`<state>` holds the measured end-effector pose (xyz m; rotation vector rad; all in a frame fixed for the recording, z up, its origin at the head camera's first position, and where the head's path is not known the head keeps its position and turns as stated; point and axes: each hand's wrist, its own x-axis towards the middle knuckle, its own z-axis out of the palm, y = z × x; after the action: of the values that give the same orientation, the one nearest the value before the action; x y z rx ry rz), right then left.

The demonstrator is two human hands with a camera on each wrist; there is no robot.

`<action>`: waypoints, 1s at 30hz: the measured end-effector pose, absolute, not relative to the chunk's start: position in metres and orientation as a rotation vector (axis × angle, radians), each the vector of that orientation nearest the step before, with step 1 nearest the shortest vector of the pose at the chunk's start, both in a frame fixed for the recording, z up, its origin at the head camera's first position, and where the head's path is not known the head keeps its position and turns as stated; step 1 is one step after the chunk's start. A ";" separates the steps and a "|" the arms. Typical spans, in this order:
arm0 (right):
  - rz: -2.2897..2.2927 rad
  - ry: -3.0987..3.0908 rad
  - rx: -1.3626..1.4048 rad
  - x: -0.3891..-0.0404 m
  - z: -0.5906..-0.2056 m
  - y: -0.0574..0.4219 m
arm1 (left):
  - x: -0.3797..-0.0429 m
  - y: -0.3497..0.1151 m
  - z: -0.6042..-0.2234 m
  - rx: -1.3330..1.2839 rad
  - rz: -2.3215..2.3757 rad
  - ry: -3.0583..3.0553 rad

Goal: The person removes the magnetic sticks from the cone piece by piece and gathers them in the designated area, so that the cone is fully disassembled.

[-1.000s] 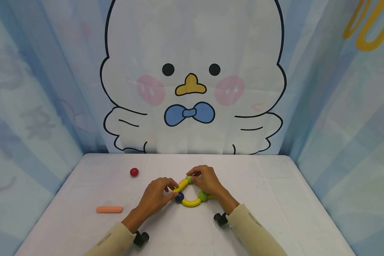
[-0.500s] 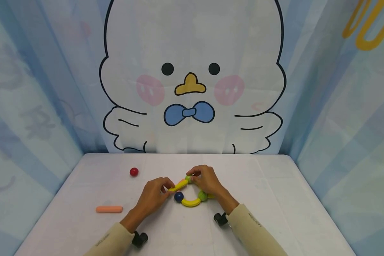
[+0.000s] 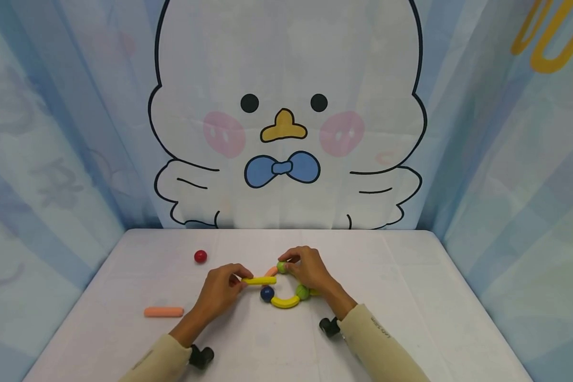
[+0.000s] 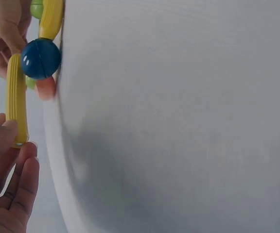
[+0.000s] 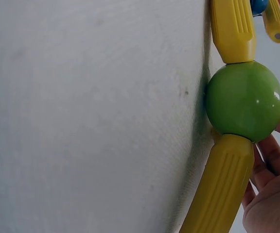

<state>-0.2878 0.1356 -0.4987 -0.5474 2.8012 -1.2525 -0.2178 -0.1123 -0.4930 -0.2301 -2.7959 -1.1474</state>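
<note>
My left hand (image 3: 222,289) pinches one end of a yellow magnetic rod (image 3: 261,280) between thumb and fingers. The rod's other end shows bare in the right wrist view, apart from the balls. With bent fingers my right hand (image 3: 307,265) holds a green ball (image 3: 281,267), joined to an orange rod (image 3: 271,272) partly hidden behind the yellow one. Closer to me, a blue ball (image 3: 267,293) joins a curved yellow rod (image 3: 285,303), which runs to a second green ball (image 5: 244,101). Another yellow rod (image 5: 220,187) extends from that ball under my right wrist.
A loose orange rod (image 3: 164,312) lies on the white table (image 3: 387,265) to the left. Farther back stands a red ball (image 3: 200,257). A curtain with a cartoon bird (image 3: 286,201) hangs behind the table's far edge.
The left hand has drawn back left with the yellow rod. Its far end has come off the held green ball and swung toward me, now lying nearly level. My right hand has stayed put.
</note>
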 end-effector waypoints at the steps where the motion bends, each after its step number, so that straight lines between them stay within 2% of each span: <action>1: -1.254 2.797 -0.545 -0.287 -0.499 0.135 | -0.217 -0.114 -0.492 -0.230 -1.152 -2.793; 30: -1.258 2.802 -0.531 -0.286 -0.499 0.135 | -0.176 -0.199 -0.478 -0.168 -1.127 -2.810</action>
<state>-0.2857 0.1353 -0.4988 -0.5305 2.8022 -1.2577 -0.1764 -0.1988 -0.4779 -0.1676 -2.8103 -1.1274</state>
